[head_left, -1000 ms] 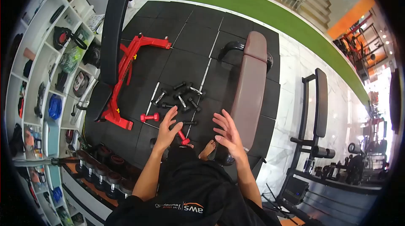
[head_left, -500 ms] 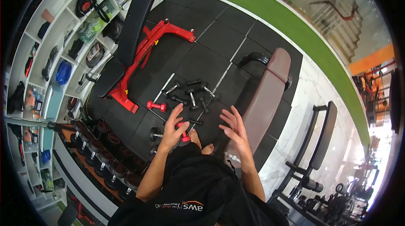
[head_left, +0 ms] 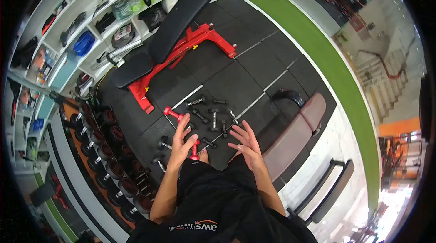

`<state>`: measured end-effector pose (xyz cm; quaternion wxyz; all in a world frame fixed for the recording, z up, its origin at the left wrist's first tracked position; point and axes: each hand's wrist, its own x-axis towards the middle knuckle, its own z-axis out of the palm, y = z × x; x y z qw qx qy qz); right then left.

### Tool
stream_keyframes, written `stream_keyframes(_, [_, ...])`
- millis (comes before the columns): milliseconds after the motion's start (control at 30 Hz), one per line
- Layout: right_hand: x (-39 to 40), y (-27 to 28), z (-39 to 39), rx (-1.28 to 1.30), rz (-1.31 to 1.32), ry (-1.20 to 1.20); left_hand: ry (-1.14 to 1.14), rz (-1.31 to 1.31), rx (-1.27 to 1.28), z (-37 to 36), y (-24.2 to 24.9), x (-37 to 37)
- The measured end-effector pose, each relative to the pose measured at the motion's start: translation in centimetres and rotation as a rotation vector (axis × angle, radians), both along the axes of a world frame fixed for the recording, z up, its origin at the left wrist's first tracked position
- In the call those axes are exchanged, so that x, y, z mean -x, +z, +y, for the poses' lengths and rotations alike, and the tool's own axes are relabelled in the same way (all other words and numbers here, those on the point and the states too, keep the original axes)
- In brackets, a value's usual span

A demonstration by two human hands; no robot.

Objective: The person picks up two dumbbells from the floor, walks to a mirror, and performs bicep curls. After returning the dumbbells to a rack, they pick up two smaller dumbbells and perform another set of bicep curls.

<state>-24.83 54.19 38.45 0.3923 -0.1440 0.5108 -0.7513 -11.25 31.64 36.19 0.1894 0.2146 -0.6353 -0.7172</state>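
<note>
My left hand (head_left: pixel 182 142) is raised in front of my body, its fingers stretched and nothing in it. Across from it, my right hand (head_left: pixel 246 144) is held up with fingers apart, also holding nothing. Below them on the floor lie several small dumbbells. A red dumbbell (head_left: pixel 174 113) shows just beyond my left fingertips, and another red dumbbell (head_left: pixel 195 149) lies beside that hand's thumb. Among the black ones are a dumbbell with a silver handle (head_left: pixel 214 119) and a small black dumbbell (head_left: pixel 209 142). Neither hand touches any of them.
A black-padded bench on a red frame (head_left: pixel 181 43) stands ahead to the left. A brown padded bench (head_left: pixel 290 141) is at my right. A rack of round-headed dumbbells (head_left: pixel 106 152) runs along my left, with white shelving (head_left: pixel 102 4) behind it. Green turf (head_left: pixel 318 48) borders the black mats.
The view has turned, so the benches, shelving and dumbbells sit differently in the picture. Both hands stay raised and apart, with nothing taken hold of.
</note>
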Motion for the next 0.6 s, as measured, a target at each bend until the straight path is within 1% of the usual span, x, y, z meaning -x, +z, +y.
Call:
stream_keyframes(167, [4.8, -1.1, -0.3, -0.008, -0.025, 0.103, 0.121, -0.006, -0.023, 1.6, -0.9, 1.6])
stream_keyframes(267, [8.8, -1.2, 0.1, 0.002, -0.026, 0.172, 0.209, -0.014, -0.033, 3.2, -1.1, 4.0])
stream_keyframes(500, [20.1, -1.2, 3.9, 0.043, -0.056, 0.295, 0.336, -0.054, 0.012, 10.0, -0.5, 11.6])
stream_keyframes(600, [24.3, -0.6, 4.7, 0.069, -0.096, 0.353, 0.433, -0.081, 0.004, 13.1, 0.4, 13.8])
